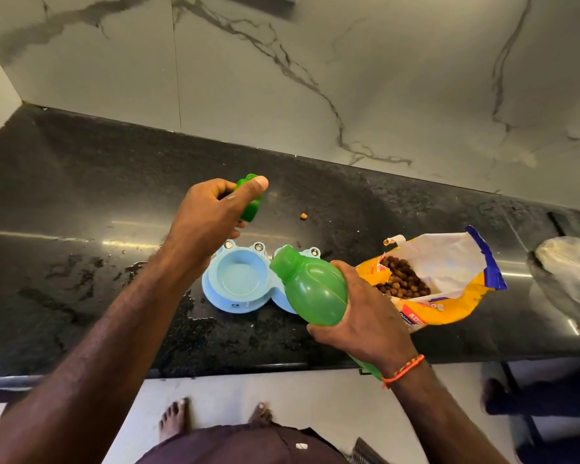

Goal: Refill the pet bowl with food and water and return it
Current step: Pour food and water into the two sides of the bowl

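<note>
Black stone counter (81, 202) carried blue double pet bowl (238, 286), open food bag (442, 279), 1 stray kibble (303, 216), water splashes (84, 272).

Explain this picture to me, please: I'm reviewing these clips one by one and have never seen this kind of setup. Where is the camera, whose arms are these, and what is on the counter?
There is no machine here. The one picture comes from a wide-angle camera worn on a person's head, looking forward and down, so the arms, and the bare feet at the bottom, are the wearer's own. The left hand grips a green cap, lifted off and held above the counter. The right hand holds a green bottle, tilted with its open neck pointing toward a light blue double pet bowl. The bowl's visible left cup looks empty; the bottle hides the right one. On the black counter an open bag of kibble lies on its side to the right, one stray kibble piece sits behind the bowl, and there are wet patches at left.
</note>
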